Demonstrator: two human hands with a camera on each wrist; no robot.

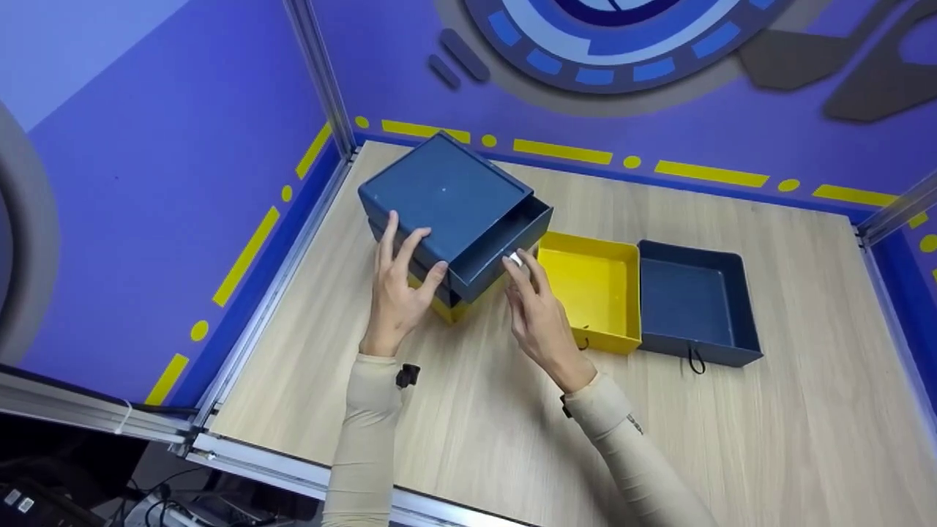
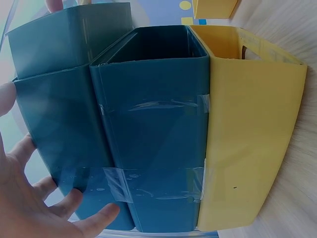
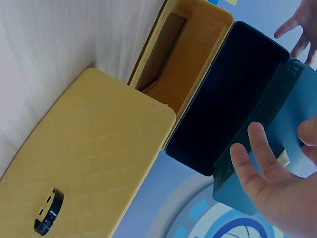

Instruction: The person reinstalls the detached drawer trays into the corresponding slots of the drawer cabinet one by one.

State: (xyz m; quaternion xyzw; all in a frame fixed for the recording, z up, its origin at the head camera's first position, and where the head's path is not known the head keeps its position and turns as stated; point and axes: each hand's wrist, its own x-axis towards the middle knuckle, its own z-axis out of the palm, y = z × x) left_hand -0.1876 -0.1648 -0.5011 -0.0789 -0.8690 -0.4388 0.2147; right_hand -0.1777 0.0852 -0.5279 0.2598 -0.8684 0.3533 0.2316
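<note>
A stacked drawer cabinet (image 1: 443, 190), two dark blue tiers over a yellow bottom tier (image 2: 252, 139), stands at the left of the table. Its top blue drawer (image 1: 498, 256) sticks partly out. My left hand (image 1: 399, 300) rests with spread fingers against the cabinet's top and near side. At the drawer's front, my right hand (image 1: 542, 322) touches the panel with extended fingers, close to a small white tab (image 3: 283, 157). The middle blue slot (image 3: 230, 99) and the yellow slot (image 3: 181, 54) have no drawers in them.
Right of the cabinet, a yellow drawer (image 1: 593, 293) and a dark blue drawer (image 1: 695, 300) lie side by side on the wooden table (image 1: 820, 366), with black loop pulls facing me. Printed purple panels (image 1: 183, 161) stand at the table's back and sides.
</note>
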